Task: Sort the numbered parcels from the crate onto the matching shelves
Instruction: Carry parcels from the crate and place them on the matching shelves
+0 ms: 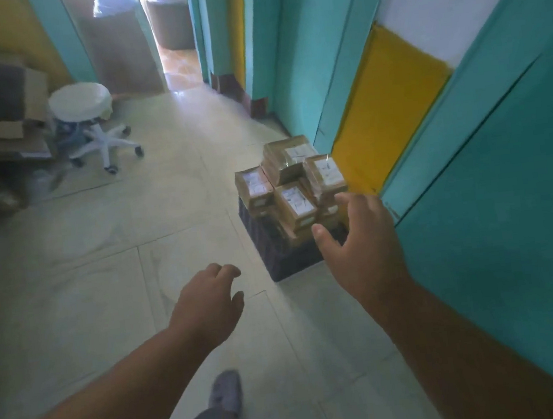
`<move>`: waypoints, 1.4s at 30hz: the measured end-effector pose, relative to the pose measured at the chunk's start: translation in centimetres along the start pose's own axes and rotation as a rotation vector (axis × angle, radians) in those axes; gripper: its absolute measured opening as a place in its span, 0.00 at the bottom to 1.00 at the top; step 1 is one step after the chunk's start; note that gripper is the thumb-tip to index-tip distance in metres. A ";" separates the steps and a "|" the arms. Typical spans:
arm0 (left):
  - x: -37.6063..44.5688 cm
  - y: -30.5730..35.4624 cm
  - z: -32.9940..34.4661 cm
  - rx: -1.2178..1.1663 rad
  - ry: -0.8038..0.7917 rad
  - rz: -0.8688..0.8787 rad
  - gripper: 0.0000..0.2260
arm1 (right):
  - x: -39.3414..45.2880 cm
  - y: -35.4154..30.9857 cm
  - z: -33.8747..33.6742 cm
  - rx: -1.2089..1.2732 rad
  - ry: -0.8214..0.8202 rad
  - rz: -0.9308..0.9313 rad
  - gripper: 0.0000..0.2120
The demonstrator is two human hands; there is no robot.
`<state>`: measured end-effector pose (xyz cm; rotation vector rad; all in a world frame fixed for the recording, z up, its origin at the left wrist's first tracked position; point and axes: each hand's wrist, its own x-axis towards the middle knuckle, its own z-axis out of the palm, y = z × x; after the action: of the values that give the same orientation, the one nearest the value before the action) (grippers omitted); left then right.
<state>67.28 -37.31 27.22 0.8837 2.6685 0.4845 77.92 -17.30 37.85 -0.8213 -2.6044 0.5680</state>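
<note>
The parcels (290,180) – small cardboard boxes under glossy tape, each with a white label – are heaped in a dark ribbed crate (285,253) on the floor, just beyond the right hand (357,238). They are probably light, stiff and a little slippery – better to grasp one by opposite sides. Both hands hold nothing; the left hand (210,303) hangs relaxed, nearer to the body

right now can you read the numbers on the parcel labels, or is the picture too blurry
Head view: motion blur softens everything, so the white labels on the parcels in the dark crate show only faint marks, unreadable; the doorway behind is blown out by glare; wide-angle distortion bends the walls.
</note>
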 end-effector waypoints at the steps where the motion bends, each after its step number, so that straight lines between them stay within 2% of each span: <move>1: 2.8 0.2 -0.7 0.008 -0.019 0.028 0.19 | 1.7 0.3 0.1 -0.012 0.013 0.026 0.25; 5: 13.5 2.2 -2.5 0.058 -0.096 0.133 0.18 | 8.4 2.5 0.6 -0.050 0.055 0.127 0.26; 9: 24.1 5.4 -1.5 0.042 -0.150 0.190 0.15 | 16.0 6.5 2.9 -0.091 0.073 0.174 0.26; 14: 35.6 7.8 1.0 0.036 -0.197 0.150 0.16 | 27.6 13.0 7.4 -0.061 -0.094 0.181 0.29; 21: 46.5 6.4 4.4 0.074 -0.349 0.055 0.15 | 39.6 20.0 15.7 -0.065 -0.272 0.292 0.30; 26: 53.3 4.8 11.1 0.015 -0.450 0.039 0.15 | 42.2 25.0 25.8 -0.139 -0.459 0.413 0.35; 31: 57.8 2.2 16.2 0.043 -0.537 0.008 0.14 | 42.7 28.7 34.0 -0.364 -0.697 0.485 0.52; 33: 58.9 1.6 17.6 0.053 -0.548 0.012 0.15 | 43.2 29.6 35.2 -0.448 -0.687 0.475 0.51; 37: 60.4 1.9 19.5 0.037 -0.590 -0.013 0.17 | 44.3 31.2 35.7 -0.460 -0.559 0.470 0.37; 40: 61.2 3.3 20.5 -0.086 -0.610 -0.089 0.17 | 44.6 31.5 35.4 -0.464 -0.549 0.460 0.36; 42: 61.5 4.3 20.3 -0.266 -0.624 -0.202 0.17 | 44.7 31.3 34.5 -0.431 -0.525 0.480 0.38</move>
<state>29.68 8.36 0.60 0.5594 2.0365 0.4159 42.85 23.95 2.75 -1.6578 -3.0669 0.3764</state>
